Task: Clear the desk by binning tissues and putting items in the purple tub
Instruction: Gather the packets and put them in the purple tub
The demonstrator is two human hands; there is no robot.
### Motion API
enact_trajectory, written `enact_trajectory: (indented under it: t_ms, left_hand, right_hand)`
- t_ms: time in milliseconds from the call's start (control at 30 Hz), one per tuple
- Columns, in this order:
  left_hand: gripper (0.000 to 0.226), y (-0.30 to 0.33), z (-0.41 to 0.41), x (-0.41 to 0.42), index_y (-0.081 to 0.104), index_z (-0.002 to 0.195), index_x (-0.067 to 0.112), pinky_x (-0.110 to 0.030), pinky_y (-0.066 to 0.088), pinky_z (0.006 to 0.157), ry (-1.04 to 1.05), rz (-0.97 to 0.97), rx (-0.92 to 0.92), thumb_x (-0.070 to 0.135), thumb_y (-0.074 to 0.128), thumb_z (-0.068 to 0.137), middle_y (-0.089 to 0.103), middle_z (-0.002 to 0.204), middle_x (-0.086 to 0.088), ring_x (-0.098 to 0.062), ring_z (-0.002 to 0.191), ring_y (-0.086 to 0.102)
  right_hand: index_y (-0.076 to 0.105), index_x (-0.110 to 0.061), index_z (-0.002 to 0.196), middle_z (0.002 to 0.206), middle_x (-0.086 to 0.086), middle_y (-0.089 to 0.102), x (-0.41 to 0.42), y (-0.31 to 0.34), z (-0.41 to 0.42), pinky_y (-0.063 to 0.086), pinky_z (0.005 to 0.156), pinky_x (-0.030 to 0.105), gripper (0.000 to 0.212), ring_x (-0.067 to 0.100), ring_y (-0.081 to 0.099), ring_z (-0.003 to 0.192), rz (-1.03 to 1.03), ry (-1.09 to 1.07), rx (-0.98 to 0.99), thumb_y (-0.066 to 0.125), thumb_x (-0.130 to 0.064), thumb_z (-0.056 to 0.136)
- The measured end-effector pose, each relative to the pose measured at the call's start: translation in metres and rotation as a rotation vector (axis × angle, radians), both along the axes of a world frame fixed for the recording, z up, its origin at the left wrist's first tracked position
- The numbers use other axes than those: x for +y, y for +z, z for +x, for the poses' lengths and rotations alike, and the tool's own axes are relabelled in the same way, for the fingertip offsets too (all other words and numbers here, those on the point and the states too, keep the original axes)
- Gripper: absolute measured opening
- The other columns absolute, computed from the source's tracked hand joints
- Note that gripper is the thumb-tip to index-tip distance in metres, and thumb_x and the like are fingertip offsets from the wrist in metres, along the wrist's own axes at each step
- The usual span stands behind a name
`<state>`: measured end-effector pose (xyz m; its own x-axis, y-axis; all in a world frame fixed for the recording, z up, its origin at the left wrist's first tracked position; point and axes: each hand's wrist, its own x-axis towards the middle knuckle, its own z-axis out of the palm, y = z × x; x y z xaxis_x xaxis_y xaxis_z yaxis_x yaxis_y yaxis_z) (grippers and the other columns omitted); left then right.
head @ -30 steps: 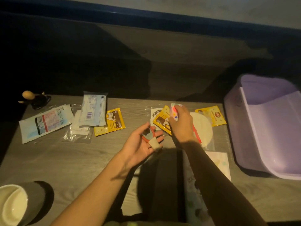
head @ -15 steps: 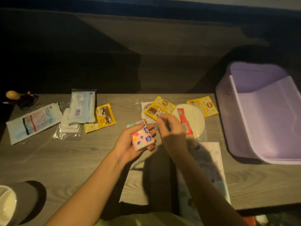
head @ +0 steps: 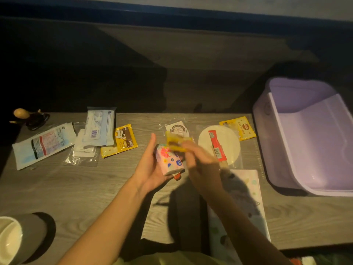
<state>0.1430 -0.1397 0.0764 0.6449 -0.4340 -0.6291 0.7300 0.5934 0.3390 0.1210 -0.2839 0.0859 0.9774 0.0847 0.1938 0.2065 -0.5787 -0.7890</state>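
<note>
Left hand (head: pixel 150 169) cupped palm-up over the middle of the table (head: pixel 57 188), cradling a pink floral tissue pack (head: pixel 169 159), something small and orange-red poking out beneath it. Right hand (head: pixel 200 165) blurred, right against the pack, fingers pinched on a yellow sachet (head: pixel 176 143) at the pack's top edge. Purple tub (head: pixel 313 138) at the right end of the table, well apart from both hands, interior showing only bare walls. Between hands and tub: a round white disc in clear wrap (head: pixel 227 150) with a red stick packet (head: pixel 216 148) lying across it, and a second yellow sachet (head: pixel 241 128) just beyond, near the tub's wall. Behind the hands, a clear-wrapped round badge (head: pixel 178 128). Off to the left, a third yellow sachet (head: pixel 122 140), touching a white-and-blue packet (head: pixel 100 127) stacked on clear-bagged white pads (head: pixel 84 150), then a long white pack with red and black print (head: pixel 44 144) angled toward the far-left edge. Small dark figurine with a pale round top (head: pixel 28 116) at the far-left corner. Patterned sheet (head: pixel 246 188) on the near right side, partly under the right forearm's shadow. Grey cup with pale inside (head: pixel 17 238) at bottom left.
</note>
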Motion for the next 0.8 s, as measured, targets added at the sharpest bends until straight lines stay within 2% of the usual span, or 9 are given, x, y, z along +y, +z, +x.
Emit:
enact_trajectory:
  t_ms: [67, 133, 200, 300, 333, 400, 500, 633, 800]
  left_hand:
    - [0.081, 0.001, 0.001, 0.002, 0.060, 0.118, 0.006, -0.040, 0.055, 0.081, -0.034, -0.090, 0.004, 0.066, 0.056, 0.064, 0.068, 0.102, -0.019, -0.028, 0.087, 0.067]
    - [0.075, 0.004, -0.001, 0.003, 0.058, 0.114, 0.004, -0.022, 0.045, 0.057, -0.093, -0.153, 0.017, 0.048, 0.078, 0.057, 0.062, 0.088, -0.014, -0.017, 0.067, 0.058]
    - [0.058, 0.003, -0.004, 0.000, 0.055, 0.100, 0.006, -0.021, 0.038, 0.050, -0.156, -0.123, 0.010, 0.020, 0.085, 0.052, 0.057, 0.077, -0.011, -0.015, 0.056, 0.053]
    - [0.018, 0.003, -0.006, -0.004, 0.062, 0.095, 0.005, -0.033, 0.057, 0.059, -0.162, 0.058, -0.028, 0.012, 0.057, 0.080, 0.073, 0.077, -0.015, -0.024, 0.061, 0.070]
    - [0.018, 0.002, -0.005, -0.004, 0.064, 0.096, 0.006, -0.036, 0.058, 0.062, -0.132, 0.085, -0.041, 0.012, 0.050, 0.086, 0.075, 0.080, -0.015, -0.025, 0.065, 0.072]
    - [0.020, 0.002, -0.003, -0.007, 0.064, 0.098, 0.008, -0.039, 0.058, 0.064, -0.116, 0.130, -0.051, 0.013, 0.047, 0.089, 0.075, 0.081, -0.014, -0.025, 0.068, 0.073]
    - [0.018, 0.004, -0.001, -0.007, 0.063, 0.099, 0.008, -0.041, 0.058, 0.065, -0.134, 0.168, -0.045, 0.013, 0.050, 0.089, 0.076, 0.081, -0.014, -0.025, 0.069, 0.073]
    - [0.016, 0.007, -0.001, -0.005, 0.063, 0.098, 0.007, -0.040, 0.059, 0.064, -0.123, 0.132, -0.053, 0.011, 0.052, 0.088, 0.076, 0.079, -0.013, -0.024, 0.068, 0.073]
    - [0.022, 0.008, -0.002, -0.011, 0.065, 0.101, 0.007, -0.039, 0.060, 0.068, -0.072, 0.078, -0.084, 0.020, 0.053, 0.088, 0.076, 0.085, -0.014, -0.025, 0.075, 0.074]
  right_hand:
    - [0.058, -0.020, 0.113, 0.118, 0.006, 0.065, 0.002, -0.005, -0.026, 0.044, 0.098, 0.027, 0.030, 0.006, 0.055, 0.114, -0.007, 0.165, 0.043, 0.042, -0.022, 0.087]
    - [0.056, -0.025, 0.112, 0.123, 0.001, 0.063, 0.001, -0.009, -0.041, 0.034, 0.105, 0.036, 0.030, 0.012, 0.052, 0.120, -0.030, 0.239, 0.030, 0.047, -0.024, 0.084]
    - [0.062, -0.023, 0.097, 0.105, -0.002, 0.070, -0.001, -0.004, -0.043, 0.037, 0.096, 0.034, 0.020, 0.008, 0.060, 0.104, -0.011, 0.224, 0.047, 0.047, -0.028, 0.085]
    - [0.060, -0.025, 0.073, 0.070, -0.009, 0.064, -0.011, 0.000, -0.029, 0.047, 0.071, 0.029, 0.023, 0.002, 0.058, 0.069, 0.025, -0.061, 0.044, 0.042, -0.029, 0.087]
    - [0.063, -0.023, 0.083, 0.084, -0.003, 0.068, -0.018, -0.007, -0.019, 0.048, 0.086, 0.037, 0.021, 0.006, 0.060, 0.083, -0.077, -0.234, 0.022, 0.044, -0.026, 0.088]
    - [0.057, -0.020, 0.117, 0.129, 0.007, 0.055, -0.033, -0.021, 0.000, 0.018, 0.112, 0.049, 0.027, 0.020, 0.045, 0.125, -0.317, -0.453, 0.161, 0.049, -0.019, 0.090]
    - [0.040, -0.020, 0.134, 0.143, 0.010, 0.041, -0.045, -0.033, 0.013, 0.025, 0.111, 0.046, 0.045, 0.029, 0.036, 0.130, -0.356, -0.428, 0.403, 0.046, -0.008, 0.092]
    - [0.049, -0.015, 0.128, 0.130, 0.008, 0.052, -0.038, -0.018, 0.009, 0.041, 0.101, 0.036, 0.040, 0.022, 0.046, 0.119, -0.079, -0.443, 0.243, 0.047, -0.001, 0.090]
    - [0.058, -0.013, 0.120, 0.114, -0.004, 0.057, 0.004, 0.015, -0.006, 0.039, 0.086, -0.001, 0.035, 0.001, 0.054, 0.101, 0.123, -0.212, 0.071, 0.053, -0.009, 0.086]
